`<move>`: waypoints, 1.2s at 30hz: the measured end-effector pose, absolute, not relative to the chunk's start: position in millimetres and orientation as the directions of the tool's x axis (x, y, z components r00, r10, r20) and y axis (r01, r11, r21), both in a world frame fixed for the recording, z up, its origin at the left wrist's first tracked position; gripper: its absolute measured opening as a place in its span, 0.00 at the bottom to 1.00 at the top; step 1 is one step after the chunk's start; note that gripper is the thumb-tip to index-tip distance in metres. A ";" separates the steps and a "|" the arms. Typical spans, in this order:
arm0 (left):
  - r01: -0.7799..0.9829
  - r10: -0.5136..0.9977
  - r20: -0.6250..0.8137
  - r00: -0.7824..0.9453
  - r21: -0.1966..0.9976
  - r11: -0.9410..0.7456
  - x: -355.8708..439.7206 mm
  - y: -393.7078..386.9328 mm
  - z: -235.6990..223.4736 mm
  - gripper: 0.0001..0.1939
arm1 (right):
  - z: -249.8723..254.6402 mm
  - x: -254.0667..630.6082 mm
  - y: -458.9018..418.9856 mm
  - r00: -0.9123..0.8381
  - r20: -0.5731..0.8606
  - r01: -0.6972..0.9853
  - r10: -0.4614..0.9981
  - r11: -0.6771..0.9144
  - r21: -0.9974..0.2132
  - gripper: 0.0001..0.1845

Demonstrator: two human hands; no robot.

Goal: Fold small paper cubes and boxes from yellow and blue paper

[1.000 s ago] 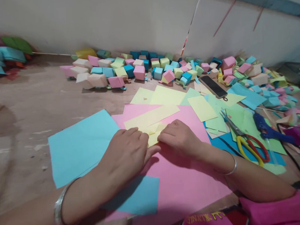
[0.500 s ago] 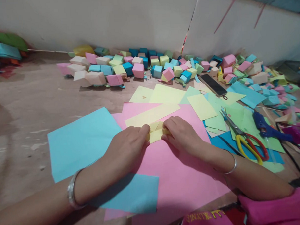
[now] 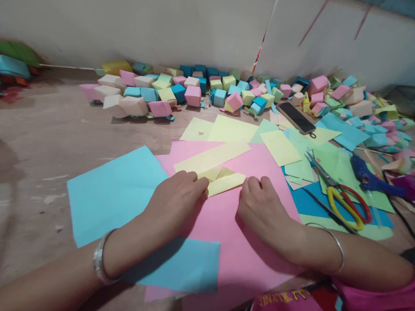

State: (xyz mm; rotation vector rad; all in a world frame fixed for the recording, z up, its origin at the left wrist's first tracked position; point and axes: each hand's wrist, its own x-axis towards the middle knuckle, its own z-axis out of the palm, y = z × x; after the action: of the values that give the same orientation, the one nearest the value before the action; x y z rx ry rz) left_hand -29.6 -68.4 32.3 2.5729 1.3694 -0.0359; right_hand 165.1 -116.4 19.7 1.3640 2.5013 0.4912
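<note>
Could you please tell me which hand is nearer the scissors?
Right: the right hand is left of the scissors; the left hand, farther left, holds folded yellow paper.

Looks like a paper-craft workplace, hard to place firmly in either a home or a small workshop. Has rows of folded paper blocks (image 3: 193, 96) along a plain wall (image 3: 154, 29), with a looser heap (image 3: 340, 93) of paper pieces to the right. Has coloured sheets (image 3: 116, 196) spread over a scuffed brown surface (image 3: 61, 120), along with a folded yellow strip (image 3: 227, 185). Includes tools: scissors (image 3: 330, 182) and a blue glue gun (image 3: 364, 175) among green paper (image 3: 338, 168).
</note>
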 end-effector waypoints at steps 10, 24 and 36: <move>0.816 0.806 -0.126 0.578 0.110 -0.567 -34.2 -70.1 30.7 0.07 | 12.3 158.0 -106.1 -0.684 0.078 0.722 0.726 0.657 0.215 0.08; 0.827 0.801 -0.238 0.549 0.020 -0.561 -68.6 -49.9 50.4 0.08 | 4.6 158.9 -98.1 -0.629 0.196 0.777 0.752 0.597 0.201 0.09; 0.798 0.797 -0.052 0.602 0.080 -0.597 -58.5 -58.8 35.1 0.10 | -5.0 158.7 -94.9 -0.507 0.403 0.783 0.762 0.602 -0.154 0.05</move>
State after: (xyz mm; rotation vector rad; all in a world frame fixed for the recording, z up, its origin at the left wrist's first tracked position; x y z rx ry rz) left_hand -58.5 -58.8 35.1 2.7258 1.3609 -0.0168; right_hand 158.7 -94.9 -5.0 1.6369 3.1881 0.0879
